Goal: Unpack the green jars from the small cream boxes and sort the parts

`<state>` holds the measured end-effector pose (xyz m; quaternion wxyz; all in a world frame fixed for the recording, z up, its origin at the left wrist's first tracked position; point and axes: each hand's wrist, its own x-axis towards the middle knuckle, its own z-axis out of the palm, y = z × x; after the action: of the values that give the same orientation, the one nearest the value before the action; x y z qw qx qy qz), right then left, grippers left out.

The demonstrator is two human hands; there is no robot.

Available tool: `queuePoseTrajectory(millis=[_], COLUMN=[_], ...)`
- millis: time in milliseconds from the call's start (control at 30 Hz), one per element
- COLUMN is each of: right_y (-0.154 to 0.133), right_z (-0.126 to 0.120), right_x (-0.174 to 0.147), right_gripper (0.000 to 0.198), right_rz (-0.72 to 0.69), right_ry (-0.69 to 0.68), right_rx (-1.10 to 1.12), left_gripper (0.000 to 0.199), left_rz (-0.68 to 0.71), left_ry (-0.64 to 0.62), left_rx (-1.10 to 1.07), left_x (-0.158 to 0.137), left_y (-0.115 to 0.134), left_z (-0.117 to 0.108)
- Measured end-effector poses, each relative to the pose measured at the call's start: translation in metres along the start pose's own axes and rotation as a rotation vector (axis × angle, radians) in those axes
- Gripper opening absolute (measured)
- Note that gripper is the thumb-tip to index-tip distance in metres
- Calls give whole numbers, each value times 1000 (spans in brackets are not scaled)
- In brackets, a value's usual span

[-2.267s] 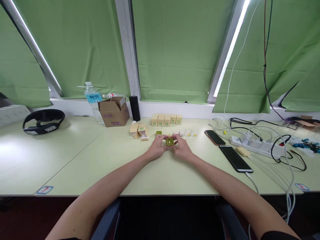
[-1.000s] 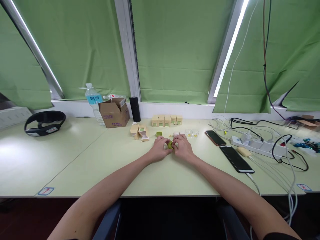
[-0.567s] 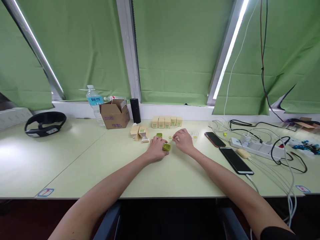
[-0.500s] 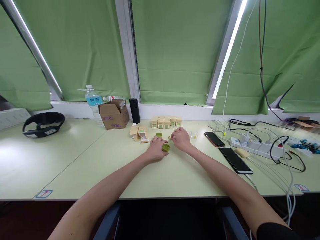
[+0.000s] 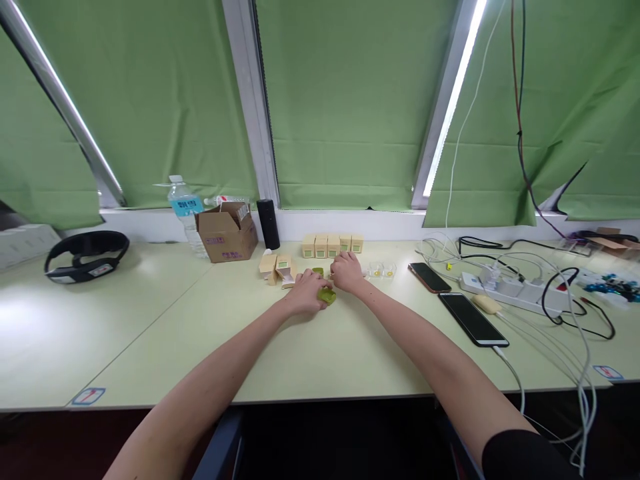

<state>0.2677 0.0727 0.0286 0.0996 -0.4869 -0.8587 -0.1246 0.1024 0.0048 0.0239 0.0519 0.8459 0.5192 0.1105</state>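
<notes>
My left hand [image 5: 306, 293] is closed on a small olive-green square container [image 5: 327, 295], tilted in its fingers low over the table. My right hand [image 5: 347, 272] is just to the right, its fingers bent together in a pinch; what they hold is hidden or too small to make out. Behind my hands, a second green piece [image 5: 318, 271] shows partly. To the right of my right hand stand two small clear plastic cups [image 5: 382, 270] with yellowish bits inside. Opened small cardboard boxes [image 5: 277, 268] lie left of my left hand.
Several small tan boxes [image 5: 327, 246] stand in a row at the back. A brown carton [image 5: 227, 235], a water bottle [image 5: 186, 210] and a black cylinder [image 5: 269, 224] are at back left. Phones [image 5: 473, 320] and a power strip [image 5: 513, 293] with tangled cables lie at right.
My right hand has moved left, closer to my left hand, and a second clear cup now shows beside the first. My left hand has shifted slightly left with the green container.
</notes>
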Motion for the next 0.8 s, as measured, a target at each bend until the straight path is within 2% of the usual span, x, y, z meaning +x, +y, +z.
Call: queuePoseTrajectory(millis=[133,267,333,500,800], right_y=[5,1,-1,-4,-4], right_z=[-3,4,7,7,6], right_x=[-35,-77,-87,-86,-86], right_gripper=[21,20,20,20,19], right_rz=[68,82,76,59,50], right_ry=[6,-57,-71,-86,-96], right_rx=[53,132,168,219,248], left_gripper=[38,37,38,35,31], left_rz=[-13,-150,-232,-326,-286], left_ry=[53,221,246,163,132], left_rx=[4,4,57,136,71], left_x=[3,13,21,37,43], left_y=[-11,-32,-45,-62,-59], left_z=[-11,-30,-39,-41,-16])
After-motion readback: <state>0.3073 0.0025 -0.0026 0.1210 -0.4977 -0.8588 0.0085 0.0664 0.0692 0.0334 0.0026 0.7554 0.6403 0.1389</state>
